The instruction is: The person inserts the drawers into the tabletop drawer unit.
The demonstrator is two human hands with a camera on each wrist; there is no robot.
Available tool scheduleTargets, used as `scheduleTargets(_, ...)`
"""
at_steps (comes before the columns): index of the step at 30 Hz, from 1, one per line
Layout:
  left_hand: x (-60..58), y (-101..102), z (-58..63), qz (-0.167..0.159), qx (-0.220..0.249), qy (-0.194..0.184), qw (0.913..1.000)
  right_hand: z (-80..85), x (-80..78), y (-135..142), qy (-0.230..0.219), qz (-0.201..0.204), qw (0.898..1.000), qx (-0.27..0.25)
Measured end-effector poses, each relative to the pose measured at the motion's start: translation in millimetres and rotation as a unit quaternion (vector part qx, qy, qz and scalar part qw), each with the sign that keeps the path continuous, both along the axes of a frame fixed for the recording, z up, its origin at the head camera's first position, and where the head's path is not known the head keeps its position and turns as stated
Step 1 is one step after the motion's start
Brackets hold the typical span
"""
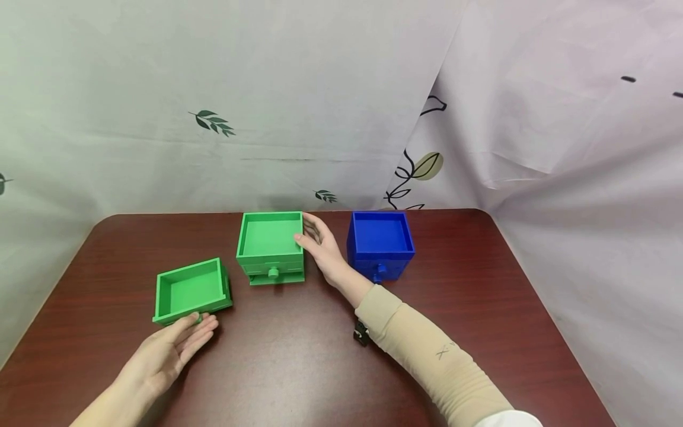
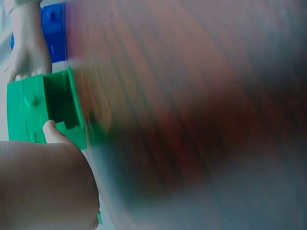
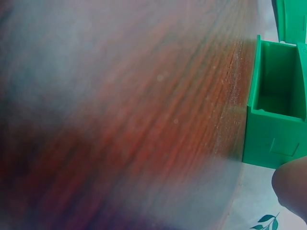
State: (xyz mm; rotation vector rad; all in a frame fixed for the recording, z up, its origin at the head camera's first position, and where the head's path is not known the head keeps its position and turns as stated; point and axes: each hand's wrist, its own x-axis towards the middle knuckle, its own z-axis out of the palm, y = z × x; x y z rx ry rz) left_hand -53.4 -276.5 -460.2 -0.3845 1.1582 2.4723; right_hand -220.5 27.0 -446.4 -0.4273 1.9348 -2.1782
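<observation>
A green drawer [image 1: 192, 290] with an open top is at the left of the table. My left hand [image 1: 168, 353] pinches its front knob between thumb and fingers. In the left wrist view, that hand hides nearly all of the drawer. To the right stands a small green cabinet [image 1: 271, 264], with a shallow tray top, an upper drawer with a round knob [image 1: 273, 273], and a hollow lower slot [image 3: 278, 79]. My right hand [image 1: 322, 249] holds the cabinet's right side, its thumb over the top rim and its fingers along the outer wall.
A blue cabinet [image 1: 381, 237] with knobs on its front stands right of my right hand. A small black object [image 1: 361, 333] shows beside the right sleeve. The dark red wooden table [image 1: 277, 367] ends at a pale curtain [image 1: 320, 89] with leaf prints.
</observation>
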Motion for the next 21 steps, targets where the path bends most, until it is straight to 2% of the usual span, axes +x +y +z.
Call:
scheduleTargets(9,9.2,22,-1.7,-0.018,-0.094,-0.036,0.9947,0.7,1.2,0,0.004,0.002,1.0,-0.001)
scheduleTargets(21,21.0,34,-3.4,-0.078,-0.078,-0.045,0.9929,-0.2,0.2,1,0.004,0.004,1.0,-0.002)
